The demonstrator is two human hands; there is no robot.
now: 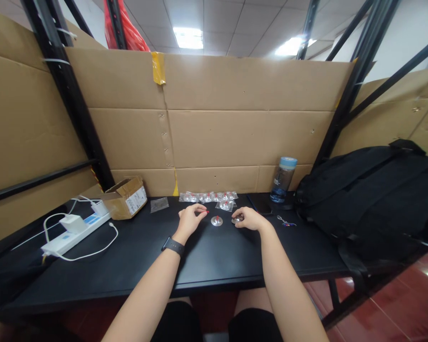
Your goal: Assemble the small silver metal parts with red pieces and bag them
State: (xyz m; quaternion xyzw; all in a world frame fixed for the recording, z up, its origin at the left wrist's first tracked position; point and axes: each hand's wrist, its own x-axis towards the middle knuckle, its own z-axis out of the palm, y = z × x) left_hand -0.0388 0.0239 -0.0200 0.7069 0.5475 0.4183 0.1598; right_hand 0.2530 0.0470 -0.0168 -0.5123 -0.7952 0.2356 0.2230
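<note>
My left hand (192, 219) pinches a small red piece (207, 212) between thumb and fingertips, just above the table. My right hand (248, 219) has its fingers closed on the edge of a shiny round disc (236, 220), which is partly hidden under the fingertips. Between the hands, a similar clear-silver disc (217, 221) with a red peg at its centre lies on the black table (221, 256). Behind the hands is a row of such discs in clear plastic packets (207, 196), with one packet (225, 205) lying nearer to me.
An empty-looking clear bag (159, 204), an open cardboard box (126, 198) and a white power strip (76, 232) with cables are on the left. To the right are a dark phone (259, 204), a keychain (286, 222), a water bottle (283, 180) and a black backpack (371, 194). Cardboard walls (249, 128) stand behind.
</note>
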